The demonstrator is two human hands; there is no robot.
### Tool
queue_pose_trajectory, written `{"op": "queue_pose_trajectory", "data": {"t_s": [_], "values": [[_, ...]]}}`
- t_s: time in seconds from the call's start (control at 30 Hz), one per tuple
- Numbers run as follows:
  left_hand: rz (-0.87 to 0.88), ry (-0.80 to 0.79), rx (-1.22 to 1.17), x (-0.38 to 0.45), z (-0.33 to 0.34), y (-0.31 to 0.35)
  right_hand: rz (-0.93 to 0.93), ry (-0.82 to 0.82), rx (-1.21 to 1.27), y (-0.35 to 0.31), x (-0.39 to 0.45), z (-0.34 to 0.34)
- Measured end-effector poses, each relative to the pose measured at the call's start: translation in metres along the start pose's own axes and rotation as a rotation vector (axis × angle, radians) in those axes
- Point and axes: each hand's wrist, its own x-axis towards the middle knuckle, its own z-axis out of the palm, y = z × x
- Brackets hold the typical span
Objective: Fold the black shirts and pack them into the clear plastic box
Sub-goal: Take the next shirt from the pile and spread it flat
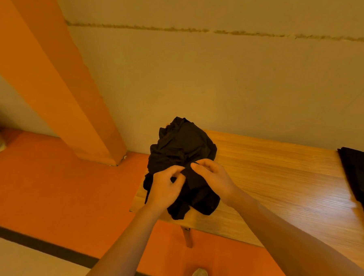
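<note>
We are handling a crumpled black shirt (182, 159), soft, light and limp, bunched at the worktop's (280, 181) nine-o'clock end. Our left hand (166, 187) and right hand (212, 179) are pinching its fabric; finding a seam or shoulder should help.

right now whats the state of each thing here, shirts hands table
crumpled black shirt: bunched in a heap at the table's left end, unfolded
left hand: fingers pinching the shirt fabric
right hand: fingers pinching the shirt fabric
dark cloth: lying flat at the right edge, partly out of view
wooden table: bearing both
</note>
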Motion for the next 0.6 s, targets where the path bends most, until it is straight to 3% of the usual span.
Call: {"op": "queue_pose_trajectory", "data": {"t_s": [0.07, 0.13, 0.2, 0.27, 0.4, 0.6], "values": [[-0.099, 0.029, -0.016, 0.001, -0.005, 0.001, 0.018, -0.069, -0.044, 0.003, -0.002, -0.008], [-0.151, 0.080, -0.042, 0.003, -0.011, 0.007, -0.042, -0.152, -0.246, 0.007, -0.004, -0.012], [-0.202, 0.157, -0.125, 0.006, -0.017, 0.014, -0.122, -0.128, -0.386, 0.011, -0.006, -0.011], [-0.211, 0.195, -0.145, 0.009, -0.022, 0.019, -0.142, -0.044, -0.299, 0.011, -0.009, -0.009], [-0.078, 0.238, 0.011, 0.005, -0.024, 0.019, -0.160, 0.019, -0.220, 0.004, -0.012, -0.007], [0.157, 0.126, 0.080, 0.003, -0.025, 0.015, -0.303, 0.044, -0.340, -0.010, -0.014, -0.002]]}}
